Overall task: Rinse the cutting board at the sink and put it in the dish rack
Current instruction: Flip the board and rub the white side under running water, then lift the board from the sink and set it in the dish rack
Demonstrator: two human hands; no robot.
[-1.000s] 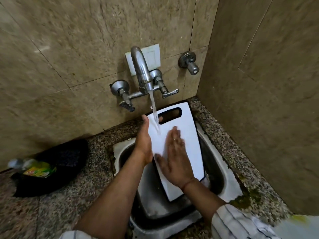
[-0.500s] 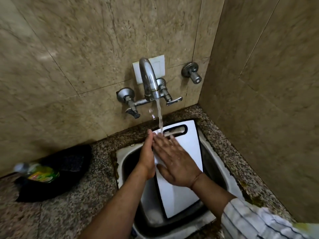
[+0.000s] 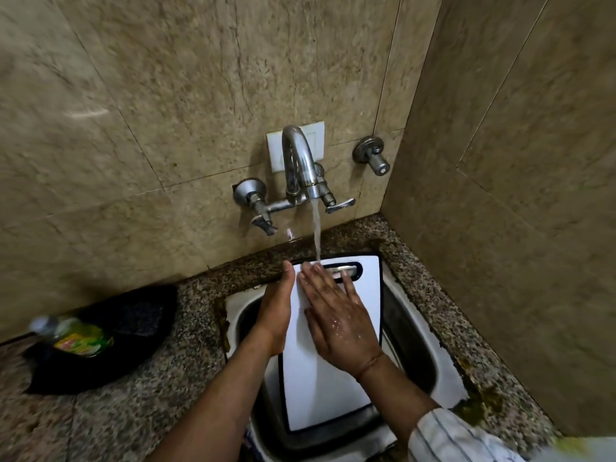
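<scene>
A white cutting board (image 3: 320,388) with a dark rim and a handle slot at its far end lies lengthwise in the steel sink (image 3: 416,335). Water runs from the wall tap (image 3: 298,168) onto the board's far end. My left hand (image 3: 276,315) grips the board's left edge, thumb pointing to the wall. My right hand (image 3: 336,311) lies flat and wet on the board's face, fingers spread, fingertips at the handle slot. The dish rack is not in view.
A speckled granite counter (image 3: 166,388) surrounds the sink. At the left on it lies a dark cloth or bag (image 3: 133,325) with a green-labelled bottle (image 3: 76,338). Tiled walls close the back and the right side. A spare valve (image 3: 373,156) sticks out right of the tap.
The board has sunk lower and flatter into the sink. My right hand slid up its face to the handle slot. The view has tilted upward.
</scene>
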